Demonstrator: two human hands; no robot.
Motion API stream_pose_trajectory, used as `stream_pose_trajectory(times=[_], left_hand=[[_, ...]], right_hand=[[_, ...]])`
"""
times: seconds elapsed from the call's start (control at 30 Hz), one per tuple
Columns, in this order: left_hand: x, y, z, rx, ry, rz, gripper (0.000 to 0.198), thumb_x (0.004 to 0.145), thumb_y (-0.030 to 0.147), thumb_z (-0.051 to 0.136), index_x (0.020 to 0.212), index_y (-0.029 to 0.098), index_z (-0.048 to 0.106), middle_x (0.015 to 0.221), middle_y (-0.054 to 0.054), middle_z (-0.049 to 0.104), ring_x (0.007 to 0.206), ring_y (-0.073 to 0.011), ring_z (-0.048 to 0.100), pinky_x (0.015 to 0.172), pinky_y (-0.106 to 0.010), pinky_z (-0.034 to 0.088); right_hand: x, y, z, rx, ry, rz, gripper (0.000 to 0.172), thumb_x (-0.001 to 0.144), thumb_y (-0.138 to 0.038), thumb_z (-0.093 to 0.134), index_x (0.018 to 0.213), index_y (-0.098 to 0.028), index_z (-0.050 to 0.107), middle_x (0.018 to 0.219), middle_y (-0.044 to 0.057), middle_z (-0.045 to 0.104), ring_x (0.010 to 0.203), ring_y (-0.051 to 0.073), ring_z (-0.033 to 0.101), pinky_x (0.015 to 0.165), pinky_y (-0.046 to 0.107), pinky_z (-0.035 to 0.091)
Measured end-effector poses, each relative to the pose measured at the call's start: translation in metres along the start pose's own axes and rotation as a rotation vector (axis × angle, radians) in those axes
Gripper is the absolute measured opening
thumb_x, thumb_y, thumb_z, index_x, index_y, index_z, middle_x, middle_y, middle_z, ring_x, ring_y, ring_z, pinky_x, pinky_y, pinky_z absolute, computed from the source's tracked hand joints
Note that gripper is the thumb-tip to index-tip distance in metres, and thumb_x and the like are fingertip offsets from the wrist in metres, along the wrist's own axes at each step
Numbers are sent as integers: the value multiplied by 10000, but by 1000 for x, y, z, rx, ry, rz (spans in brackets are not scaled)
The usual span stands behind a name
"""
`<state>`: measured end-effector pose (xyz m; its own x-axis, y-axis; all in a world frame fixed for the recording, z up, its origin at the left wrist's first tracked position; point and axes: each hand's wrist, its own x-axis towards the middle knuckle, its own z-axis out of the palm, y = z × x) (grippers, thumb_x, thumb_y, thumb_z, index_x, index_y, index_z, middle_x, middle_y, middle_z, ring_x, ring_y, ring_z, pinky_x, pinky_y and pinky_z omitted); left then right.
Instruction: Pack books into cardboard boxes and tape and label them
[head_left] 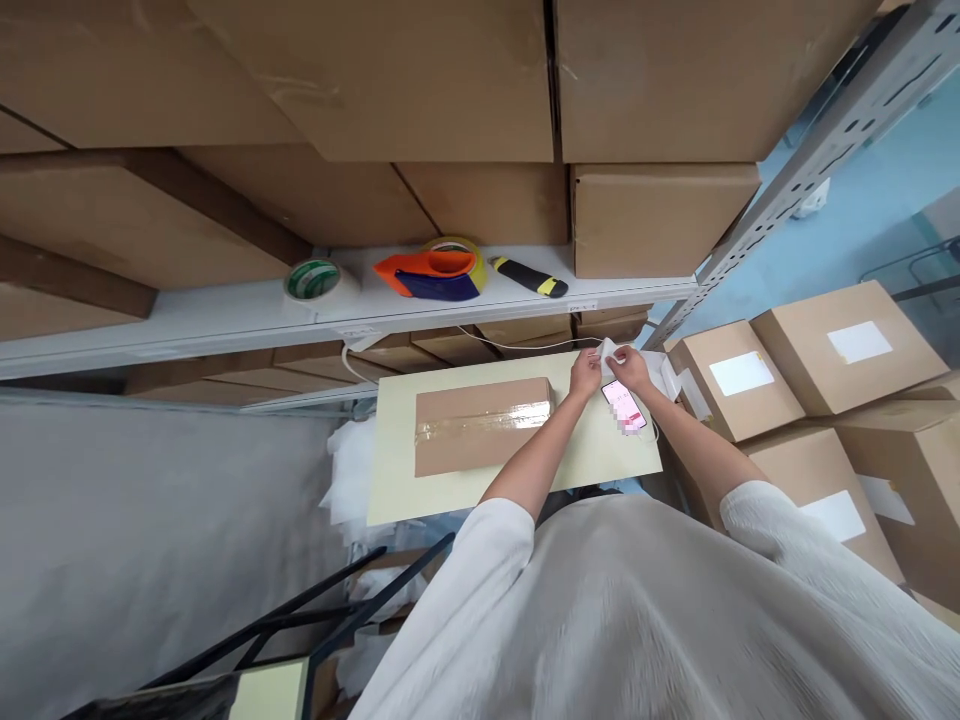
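Note:
My left hand [586, 372] and my right hand [628, 367] meet near the back right of a pale yellow board [600, 455]. Between their pinched fingers is a white paper sheet [607, 351], perhaps a label; its print is too small to read. A white strip or sheet [661, 374] lies just right of my right hand. Below the hands a phone [625, 406] with a lit pinkish screen rests on the board. To the left lies a long cardboard box [480, 440], closed with clear tape along its top.
A metal shelf [525, 297] crosses ahead, stacked with cartons. On its edge sit a tape roll [313, 281], an orange and blue tape dispenser [435, 274] and a box cutter [529, 277]. Labelled cartons [735, 380] are piled at right. A black metal frame [337, 610] stands lower left.

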<state>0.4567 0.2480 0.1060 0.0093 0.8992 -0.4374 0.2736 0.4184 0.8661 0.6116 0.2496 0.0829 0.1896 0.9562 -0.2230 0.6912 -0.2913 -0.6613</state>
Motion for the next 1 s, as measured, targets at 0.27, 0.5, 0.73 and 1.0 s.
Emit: stream_pose_trajectory(times=[0.27,0.5,0.73,1.0], left_hand=[[6,-8,-2,45,6,-29,371,996,193,724,1365,218,688,1283,-98,816,1154,-212,785,1049,-339,583],[8,-9,-5,1,13,-35,407,975,109,699,1368,212,678,1210,-92,831,1096,-202,795,1026,-342,602],[10,-8,-11,95,74,-65,431,924,100,749,1341,196,701,1145,-81,838,1052,-218,794,989,-328,588],[14,-9,-10,172,154,-70,434,935,90,729,1346,221,677,1063,-57,821,1033,-222,766,982,-337,554]], right_hand=[[-2,-3,9,176,-92,59,214,896,-393,714,1035,-231,736,1066,86,834,1006,280,781,956,421,608],[1,-7,17,204,-136,39,134,903,-347,682,851,-241,745,919,50,836,899,249,784,888,367,609],[-2,-12,20,185,-172,-14,145,922,-330,641,844,-249,732,889,26,826,856,232,758,829,340,600],[-4,-19,18,179,-185,-37,165,934,-245,603,960,-245,766,1015,52,839,968,248,775,947,388,608]])
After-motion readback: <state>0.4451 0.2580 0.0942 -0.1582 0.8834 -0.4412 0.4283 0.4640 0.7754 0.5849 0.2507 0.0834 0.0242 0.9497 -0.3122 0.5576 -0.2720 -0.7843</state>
